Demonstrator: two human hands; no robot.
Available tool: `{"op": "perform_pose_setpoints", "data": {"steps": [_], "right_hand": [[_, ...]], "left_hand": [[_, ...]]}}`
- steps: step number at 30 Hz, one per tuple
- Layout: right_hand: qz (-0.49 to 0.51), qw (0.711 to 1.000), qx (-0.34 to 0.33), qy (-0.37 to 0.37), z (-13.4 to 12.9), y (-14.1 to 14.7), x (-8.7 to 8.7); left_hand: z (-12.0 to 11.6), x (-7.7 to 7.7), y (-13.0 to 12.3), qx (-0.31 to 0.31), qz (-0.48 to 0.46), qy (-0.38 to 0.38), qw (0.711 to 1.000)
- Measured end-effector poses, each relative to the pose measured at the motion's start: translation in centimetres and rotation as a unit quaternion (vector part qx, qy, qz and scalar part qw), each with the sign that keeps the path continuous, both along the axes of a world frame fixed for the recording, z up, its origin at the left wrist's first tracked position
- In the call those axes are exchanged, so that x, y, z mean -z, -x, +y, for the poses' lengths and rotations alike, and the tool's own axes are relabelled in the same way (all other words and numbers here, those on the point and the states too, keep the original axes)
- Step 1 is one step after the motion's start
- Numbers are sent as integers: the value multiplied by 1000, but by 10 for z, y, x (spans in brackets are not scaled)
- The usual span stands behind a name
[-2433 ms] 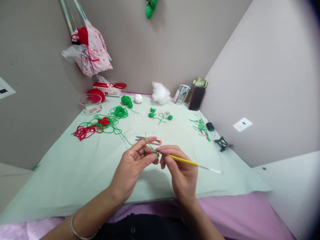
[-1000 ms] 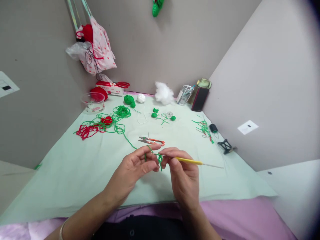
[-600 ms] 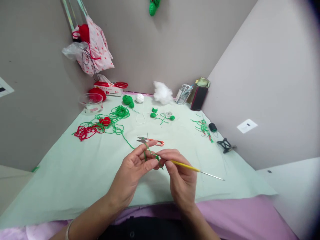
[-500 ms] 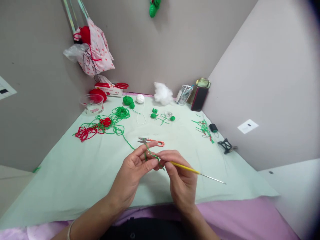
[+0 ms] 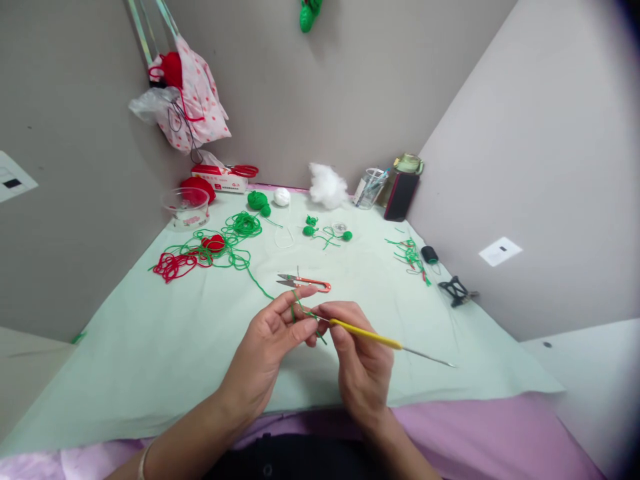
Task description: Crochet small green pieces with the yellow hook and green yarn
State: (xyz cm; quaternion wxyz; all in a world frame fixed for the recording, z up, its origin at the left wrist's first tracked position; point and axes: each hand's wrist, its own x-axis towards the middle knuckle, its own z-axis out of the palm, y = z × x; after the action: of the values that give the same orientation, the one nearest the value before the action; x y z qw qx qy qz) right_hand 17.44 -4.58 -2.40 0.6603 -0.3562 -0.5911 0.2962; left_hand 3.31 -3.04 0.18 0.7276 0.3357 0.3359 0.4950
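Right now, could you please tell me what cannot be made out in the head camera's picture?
In the head view:
Green yarn in the left hand: partly hidden by that hand.
Yellow-handled hook in the right hand: its tip by the yarn is too small to make out.
Green hanging item: cut off by the top edge.
Green-lidded jar: body mostly hidden by the dark slab.

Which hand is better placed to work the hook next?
Probably the right hand: it grips the yellow-handled hook, one metal end pointing toward the left hand, which holds the green yarn.
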Motion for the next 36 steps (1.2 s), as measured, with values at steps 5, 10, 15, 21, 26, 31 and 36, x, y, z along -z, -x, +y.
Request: {"op": "perform_pose_setpoints", "data": {"steps": [5, 10, 15, 21, 26, 31, 36], "right_hand": [[4, 1000, 0, 2, 1, -8, 1], [155, 980, -59, 110, 5, -15, -3], [229, 948, -121, 187, 12, -16, -8], [122, 984, -77, 105, 6, -9, 0], [-163, 971, 152, -86, -9, 1, 13], [-64, 995, 71, -21, -6, -9, 5], [144, 984, -57, 86, 0, -16, -8]], "left_hand": [[3, 1, 6, 72, -55, 68, 994], [6, -2, 11, 98, -87, 77, 988], [5, -2, 10, 101, -89, 61, 989], [2, 3, 7, 68, -23, 27, 997], [-4, 5, 1, 11, 20, -5, 1000], [4, 2, 7, 83, -76, 75, 991], [5, 1, 13, 85, -86, 60, 991]]}}
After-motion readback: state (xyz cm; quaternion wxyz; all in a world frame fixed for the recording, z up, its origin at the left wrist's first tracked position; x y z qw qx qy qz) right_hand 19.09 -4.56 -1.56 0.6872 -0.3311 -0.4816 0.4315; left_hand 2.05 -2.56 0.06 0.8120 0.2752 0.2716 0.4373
